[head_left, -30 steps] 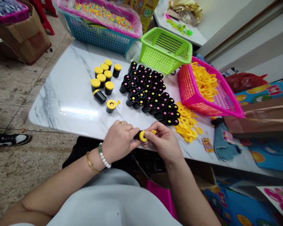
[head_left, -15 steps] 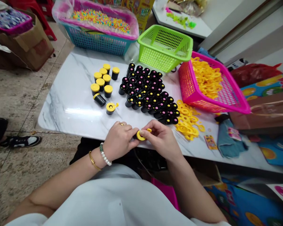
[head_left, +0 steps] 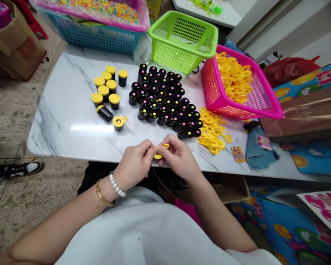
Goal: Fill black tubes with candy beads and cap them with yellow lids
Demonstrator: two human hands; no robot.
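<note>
My left hand [head_left: 136, 158] and my right hand [head_left: 179, 156] meet over the table's front edge. Between their fingertips sits a yellow ring-shaped lid [head_left: 158, 156], with a small tab near my right fingers. My right fingers are wrapped round it, while my left thumb and fingertips pinch at its near side. Whatever is under the lid is hidden by the fingers. Ahead of my hands stands a dense group of open black cups [head_left: 162, 101] holding pink, yellow and blue beads. Left of them, a cup with an open-centred yellow lid [head_left: 118, 123] stands upright, its tab sticking out.
Several black cups with solid yellow caps [head_left: 103, 90] stand at the left; one capped cup [head_left: 105, 113] lies tilted. Loose yellow lids [head_left: 213, 130] spread beside a pink basket [head_left: 242, 112]. A green basket [head_left: 184, 49] and a bead-filled blue basket [head_left: 93, 38] line the back.
My left hand has shifted from gripping the black cup's side to pinching at the lid. My right hand has closed further round it. The whole view has shifted slightly.
</note>
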